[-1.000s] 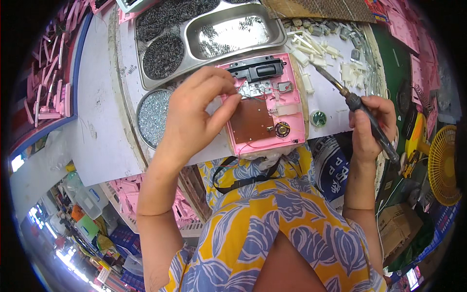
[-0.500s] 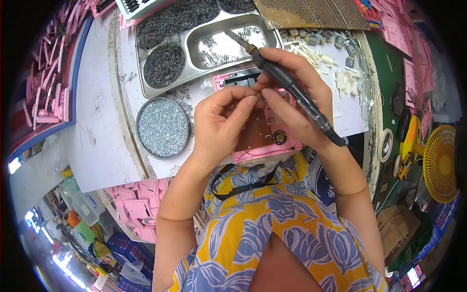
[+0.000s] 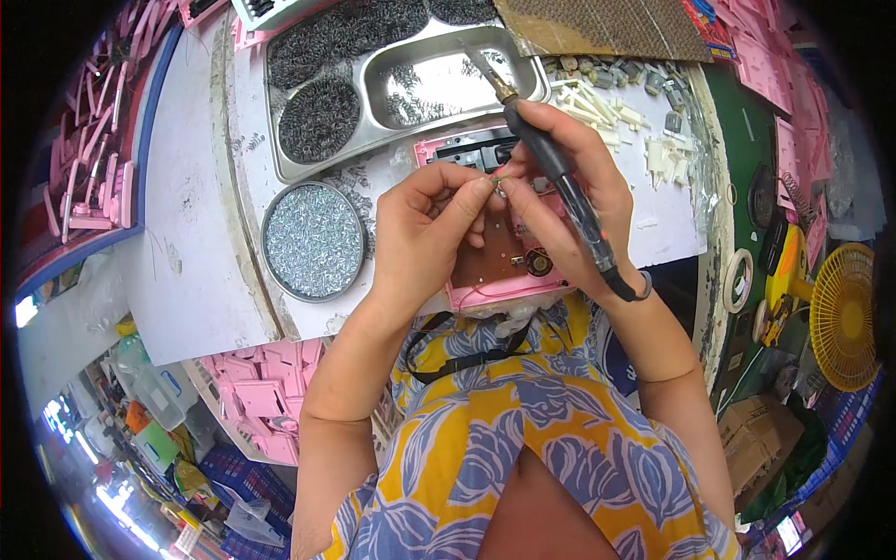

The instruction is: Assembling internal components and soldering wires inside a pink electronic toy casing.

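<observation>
My left hand point(image 3: 431, 217) is closed in a pinch over a pink housing point(image 3: 504, 295). Thumb and fingertips meet at a tiny, partly greenish piece point(image 3: 497, 183), too small to name. My right hand point(image 3: 586, 191) holds a soldering iron point(image 3: 558, 173) with black handle, brass collar and thin metal tip slanting up and away, across the palm. Its thumb and fingertip also touch the tiny piece. Below the fingers, the housing holds a brown board point(image 3: 481, 263), a round speaker-like part point(image 3: 538, 262) and a black mechanism point(image 3: 478, 149), partly covered by my hands.
Left stands a round dish of small silvery screws point(image 3: 313, 241). Beyond is a steel tray point(image 3: 369, 140) with dark springs. White plastic parts point(image 3: 667, 159) and small motors point(image 3: 653, 79) lie right, beside corrugated cardboard point(image 3: 607, 33). Farther right is a yellow fan point(image 3: 843, 317).
The soldering iron has swung slightly rightward and more upright in my right hand. Both hands stay pinched together, their fingertips showing the tiny piece more clearly.
</observation>
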`<state>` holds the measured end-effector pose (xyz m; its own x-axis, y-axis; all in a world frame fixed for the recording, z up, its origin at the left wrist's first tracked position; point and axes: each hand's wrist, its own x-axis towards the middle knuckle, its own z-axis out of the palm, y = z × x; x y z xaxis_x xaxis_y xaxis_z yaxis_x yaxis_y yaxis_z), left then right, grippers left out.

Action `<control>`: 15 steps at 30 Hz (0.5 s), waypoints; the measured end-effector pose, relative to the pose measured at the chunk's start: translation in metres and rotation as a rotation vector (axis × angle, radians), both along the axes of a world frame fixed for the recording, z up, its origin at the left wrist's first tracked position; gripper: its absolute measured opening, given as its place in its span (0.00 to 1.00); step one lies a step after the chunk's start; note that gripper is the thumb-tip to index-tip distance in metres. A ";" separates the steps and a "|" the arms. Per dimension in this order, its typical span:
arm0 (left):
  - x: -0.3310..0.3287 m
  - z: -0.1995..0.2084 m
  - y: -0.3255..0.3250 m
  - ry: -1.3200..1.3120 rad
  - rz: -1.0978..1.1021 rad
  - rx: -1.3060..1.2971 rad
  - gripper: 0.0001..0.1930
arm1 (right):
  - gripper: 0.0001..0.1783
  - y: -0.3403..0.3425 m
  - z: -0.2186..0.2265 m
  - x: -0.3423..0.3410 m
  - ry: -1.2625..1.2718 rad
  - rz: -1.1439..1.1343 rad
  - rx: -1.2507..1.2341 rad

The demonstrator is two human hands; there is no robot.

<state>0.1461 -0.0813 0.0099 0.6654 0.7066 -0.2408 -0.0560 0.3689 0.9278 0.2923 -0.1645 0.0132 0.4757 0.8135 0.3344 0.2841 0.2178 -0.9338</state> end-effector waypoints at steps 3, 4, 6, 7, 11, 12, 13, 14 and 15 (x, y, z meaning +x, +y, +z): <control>0.000 0.001 0.001 0.010 -0.016 -0.034 0.07 | 0.32 -0.002 -0.004 -0.002 -0.052 -0.031 0.043; 0.000 0.002 0.003 0.028 -0.037 -0.040 0.07 | 0.32 -0.002 -0.005 -0.001 -0.101 -0.036 0.059; 0.000 0.007 0.006 0.063 -0.083 -0.051 0.07 | 0.32 -0.003 -0.003 0.006 -0.299 -0.028 0.095; -0.001 0.007 0.006 0.083 -0.066 0.032 0.06 | 0.31 -0.005 -0.002 0.009 -0.317 -0.002 0.098; 0.003 0.007 0.012 0.213 -0.040 0.598 0.04 | 0.28 -0.032 0.010 0.039 -0.280 0.027 0.089; 0.004 0.005 0.014 0.263 -0.037 0.799 0.04 | 0.25 -0.041 0.014 0.046 -0.204 0.010 0.060; 0.008 0.003 0.013 0.280 -0.023 0.869 0.04 | 0.23 -0.052 0.020 0.056 -0.223 -0.009 0.054; 0.010 -0.001 0.011 0.306 0.001 0.941 0.04 | 0.22 -0.060 0.022 0.061 -0.217 -0.006 0.017; 0.011 -0.004 0.009 0.334 0.027 1.013 0.05 | 0.21 -0.066 0.022 0.062 -0.198 0.010 -0.014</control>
<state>0.1569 -0.0728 0.0061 0.6557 0.6930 0.2996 0.2611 -0.5805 0.7713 0.3546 -0.2302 0.0353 0.3936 0.8231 0.4095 0.4604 0.2091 -0.8627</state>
